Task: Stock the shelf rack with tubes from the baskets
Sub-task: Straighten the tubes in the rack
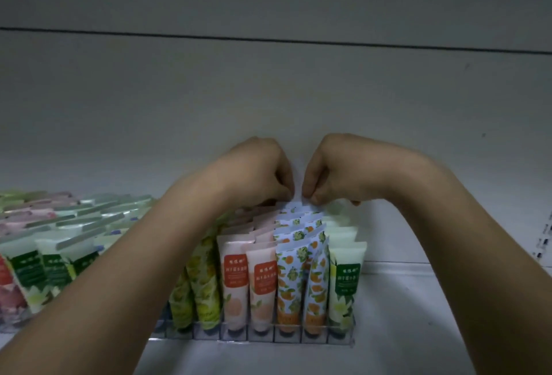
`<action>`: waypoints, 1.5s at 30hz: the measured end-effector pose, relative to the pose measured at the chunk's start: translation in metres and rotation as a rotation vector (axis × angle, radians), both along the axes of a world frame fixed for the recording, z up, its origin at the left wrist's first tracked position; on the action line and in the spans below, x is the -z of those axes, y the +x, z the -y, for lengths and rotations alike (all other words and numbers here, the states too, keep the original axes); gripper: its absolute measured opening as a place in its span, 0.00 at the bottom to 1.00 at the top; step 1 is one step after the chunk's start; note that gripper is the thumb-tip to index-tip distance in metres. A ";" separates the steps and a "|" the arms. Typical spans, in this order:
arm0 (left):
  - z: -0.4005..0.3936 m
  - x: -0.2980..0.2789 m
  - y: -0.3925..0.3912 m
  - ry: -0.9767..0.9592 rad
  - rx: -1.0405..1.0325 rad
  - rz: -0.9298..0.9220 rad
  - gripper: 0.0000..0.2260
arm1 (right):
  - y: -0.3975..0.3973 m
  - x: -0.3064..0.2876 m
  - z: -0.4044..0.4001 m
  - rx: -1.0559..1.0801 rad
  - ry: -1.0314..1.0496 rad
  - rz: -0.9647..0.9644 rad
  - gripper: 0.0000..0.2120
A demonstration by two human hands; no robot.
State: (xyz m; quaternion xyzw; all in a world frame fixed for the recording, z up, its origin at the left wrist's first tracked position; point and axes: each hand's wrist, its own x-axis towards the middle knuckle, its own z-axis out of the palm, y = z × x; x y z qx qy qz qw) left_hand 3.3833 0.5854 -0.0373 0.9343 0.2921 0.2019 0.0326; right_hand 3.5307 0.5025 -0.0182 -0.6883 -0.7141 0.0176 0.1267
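Observation:
A clear plastic rack (pixel 260 336) on the white shelf holds rows of upright tubes: yellow-green lemon ones (pixel 203 282), peach-pink ones (pixel 236 279), orange-patterned ones (pixel 288 282) and pale green ones (pixel 345 282). My left hand (pixel 257 171) and my right hand (pixel 331 171) meet at the back of the orange-patterned row. Both pinch the top edge of the rearmost orange-patterned tube (pixel 294 205), whose body is hidden by the tubes in front.
More tubes with green and red labels (pixel 50 264) fill a second rack to the left. The white back wall (pixel 268 90) stands close behind the hands. Bare white shelf (pixel 418 315) lies to the right of the rack. A perforated upright (pixel 545 237) shows at the right edge.

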 end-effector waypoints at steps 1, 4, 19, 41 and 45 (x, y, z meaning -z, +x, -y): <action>0.000 0.000 -0.001 0.000 0.011 -0.008 0.05 | 0.002 0.001 0.001 -0.003 -0.031 -0.012 0.07; 0.000 0.001 -0.009 -0.064 0.048 -0.013 0.07 | 0.002 0.005 0.001 -0.010 -0.063 -0.047 0.09; 0.012 0.008 -0.002 -0.053 -0.059 -0.013 0.05 | -0.004 0.005 0.009 0.113 -0.087 -0.030 0.10; 0.010 0.016 0.004 0.034 -0.213 0.010 0.07 | -0.009 0.006 0.021 0.209 -0.112 0.057 0.10; 0.011 0.018 0.007 0.067 -0.210 0.044 0.08 | -0.012 0.010 0.015 0.166 -0.016 0.150 0.13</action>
